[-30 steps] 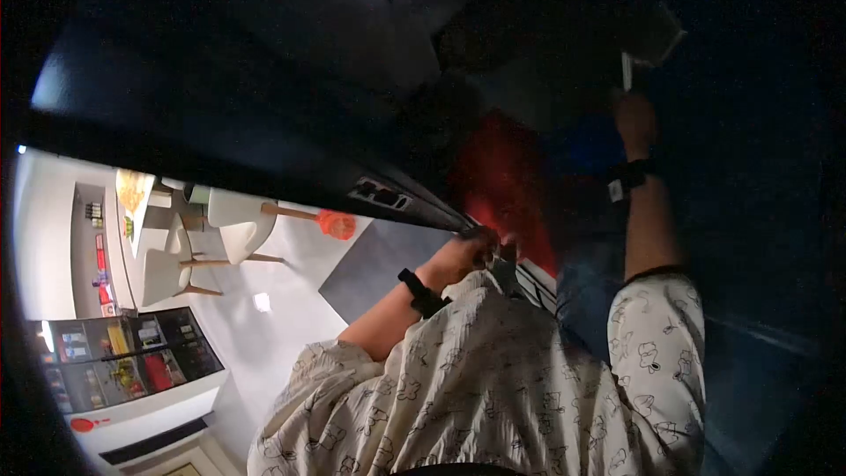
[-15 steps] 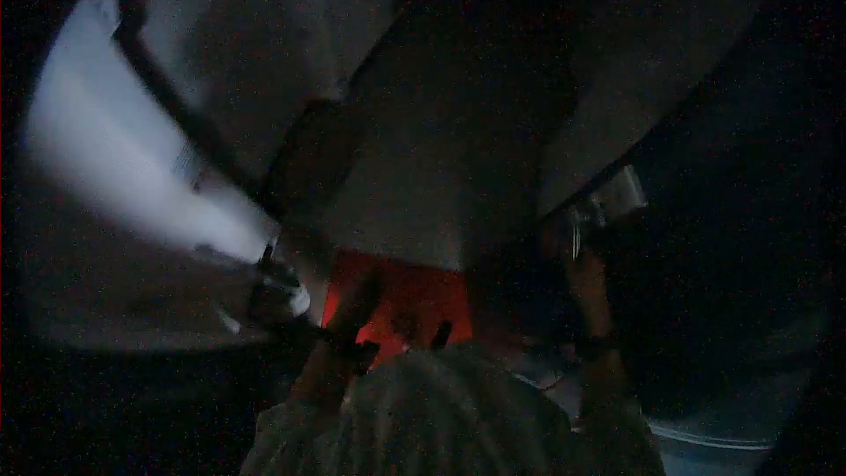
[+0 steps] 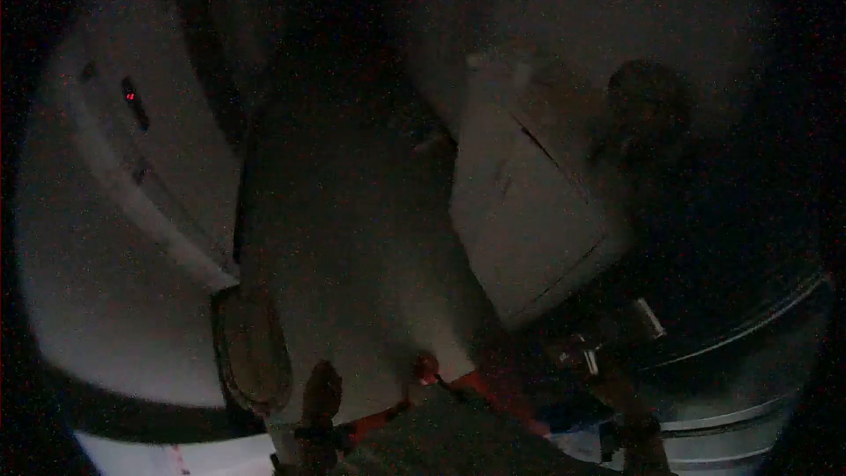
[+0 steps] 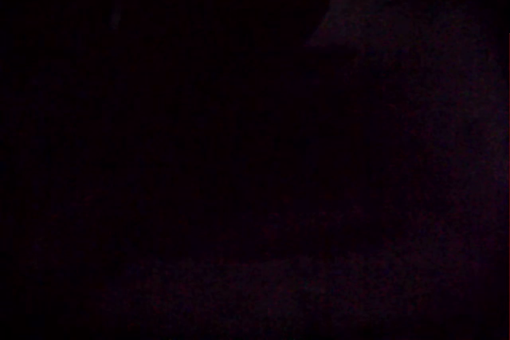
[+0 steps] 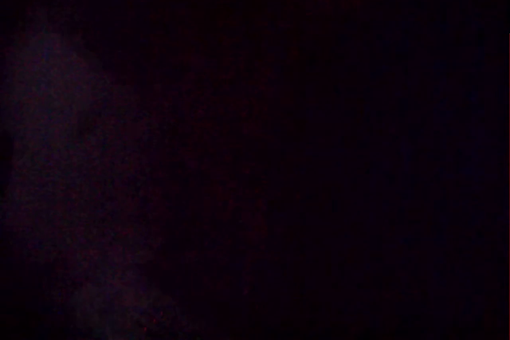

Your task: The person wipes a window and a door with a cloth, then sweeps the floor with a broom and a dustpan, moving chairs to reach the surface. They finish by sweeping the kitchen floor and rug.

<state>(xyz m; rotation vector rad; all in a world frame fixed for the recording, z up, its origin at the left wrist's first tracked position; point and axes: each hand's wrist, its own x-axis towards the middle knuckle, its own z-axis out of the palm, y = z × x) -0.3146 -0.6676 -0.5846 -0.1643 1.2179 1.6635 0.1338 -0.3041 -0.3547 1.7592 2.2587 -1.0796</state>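
Note:
The room is very dark in the head view. My right hand point(image 3: 617, 392), low at the right, grips the pale handle point(image 3: 591, 359) of a tool with a wide flat head. A pale edge point(image 3: 650, 317) of that head catches some light; its exact kind is lost in the dark. My left hand point(image 3: 323, 392) is a dark shape at the lower left, raised in front of the body beside something red point(image 3: 379, 423), with no object visible in it. Its fingers do not show clearly. Both wrist views are almost black.
A large pale angular shape point(image 3: 538, 211) stands ahead, right of the middle. Beyond it is a dark round shape point(image 3: 648, 97). To the left are a brownish oval thing point(image 3: 256, 344) and a small dark item with red lights point(image 3: 130, 97). Curved pale edges point(image 3: 749, 330) run at the right.
The view has turned from a lit room with chairs and shelves into the dark room. My left hand has left the door edge. The right hand, still holding the tool, appears lower in view.

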